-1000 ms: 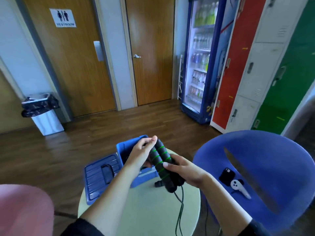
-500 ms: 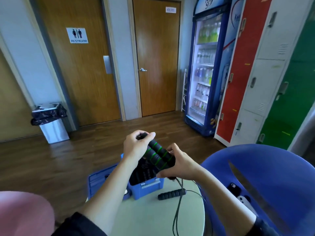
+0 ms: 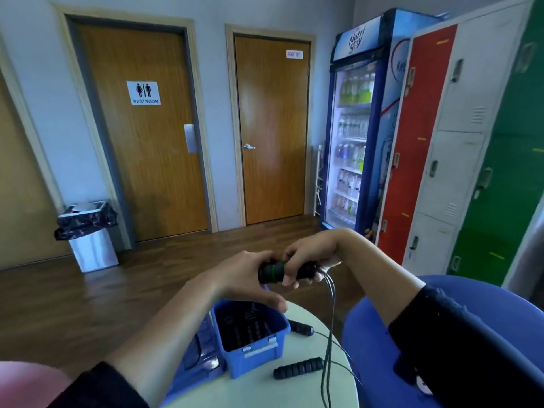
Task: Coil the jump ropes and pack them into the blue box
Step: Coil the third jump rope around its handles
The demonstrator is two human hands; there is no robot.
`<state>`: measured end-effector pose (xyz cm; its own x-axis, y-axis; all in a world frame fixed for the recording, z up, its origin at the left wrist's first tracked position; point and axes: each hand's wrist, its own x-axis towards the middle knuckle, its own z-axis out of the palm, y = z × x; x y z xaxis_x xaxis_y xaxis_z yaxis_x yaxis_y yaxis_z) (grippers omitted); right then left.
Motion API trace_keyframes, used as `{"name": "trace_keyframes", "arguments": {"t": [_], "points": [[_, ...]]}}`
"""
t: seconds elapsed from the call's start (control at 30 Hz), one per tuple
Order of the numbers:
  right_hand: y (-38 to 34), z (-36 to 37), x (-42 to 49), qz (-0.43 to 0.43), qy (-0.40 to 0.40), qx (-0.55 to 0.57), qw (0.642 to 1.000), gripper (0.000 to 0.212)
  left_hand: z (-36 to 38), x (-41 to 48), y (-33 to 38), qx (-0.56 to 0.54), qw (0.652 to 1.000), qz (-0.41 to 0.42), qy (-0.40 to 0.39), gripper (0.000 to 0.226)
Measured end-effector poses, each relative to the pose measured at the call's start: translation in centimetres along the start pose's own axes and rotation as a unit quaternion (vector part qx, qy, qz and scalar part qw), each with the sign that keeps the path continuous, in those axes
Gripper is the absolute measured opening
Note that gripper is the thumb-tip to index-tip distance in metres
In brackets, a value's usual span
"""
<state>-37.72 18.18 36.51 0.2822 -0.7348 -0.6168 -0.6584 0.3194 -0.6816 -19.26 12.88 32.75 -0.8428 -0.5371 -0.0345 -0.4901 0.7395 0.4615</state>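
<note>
Both my hands hold a pair of black jump rope handles with green rings (image 3: 275, 271) level above the table. My left hand (image 3: 250, 275) grips their left end and my right hand (image 3: 309, 260) wraps the right end. Two thin cords (image 3: 329, 322) hang from the handles down past the table edge. Below sits the open blue box (image 3: 259, 351) with dark coiled ropes inside. Two more black handles lie on the table, one (image 3: 298, 368) in front of the box and one (image 3: 301, 327) to its right.
The box's blue lid (image 3: 197, 357) lies left of it on the small round pale table (image 3: 265, 390). A blue chair (image 3: 374, 343) stands right, a pink seat (image 3: 26, 384) at lower left. A bin (image 3: 91, 237), doors, a drinks fridge (image 3: 356, 136) and lockers line the walls.
Both hands have lifted the green-ringed handles higher and turned them from upright to level. The view has tilted up, and the cords now hang freely below my right hand.
</note>
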Motion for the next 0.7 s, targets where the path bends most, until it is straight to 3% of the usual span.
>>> {"name": "trace_keyframes", "arguments": {"t": [0.17, 0.23, 0.3, 0.4, 0.5, 0.57, 0.7], "points": [[-1.6, -0.2, -0.4, -0.035, 0.055, 0.008, 0.998, 0.024, 0.7, -0.4, -0.7, -0.034, 0.994, 0.004, 0.102, 0.065], [-1.7, 0.2, -0.8, -0.096, 0.114, 0.079, 0.986, 0.037, 0.4, -0.6, -0.8, -0.101, 0.987, -0.020, 0.126, 0.057], [-1.6, 0.6, -1.3, -0.143, 0.201, 0.163, 0.955, 0.057, 0.1, -0.8, -1.4, -0.198, 0.967, -0.057, 0.148, 0.067], [-1.4, 1.7, -1.5, -0.181, 0.255, 0.267, 0.912, 0.058, 0.0, -1.0, -1.7, -0.412, 0.891, -0.052, 0.183, 0.087], [-1.6, 4.0, -0.5, -0.210, 0.215, 0.345, 0.889, 0.052, -0.3, -0.4, -1.1, -0.589, 0.782, 0.003, 0.203, 0.096], [-1.7, 5.7, 0.4, -0.216, 0.167, 0.377, 0.885, 0.049, -1.1, 0.1, -0.3, -0.653, 0.728, 0.040, 0.206, 0.098], [-2.5, 7.9, 1.0, -0.225, 0.118, 0.368, 0.894, 0.049, -1.9, 0.5, 1.0, -0.672, 0.704, 0.084, 0.212, 0.106]]}}
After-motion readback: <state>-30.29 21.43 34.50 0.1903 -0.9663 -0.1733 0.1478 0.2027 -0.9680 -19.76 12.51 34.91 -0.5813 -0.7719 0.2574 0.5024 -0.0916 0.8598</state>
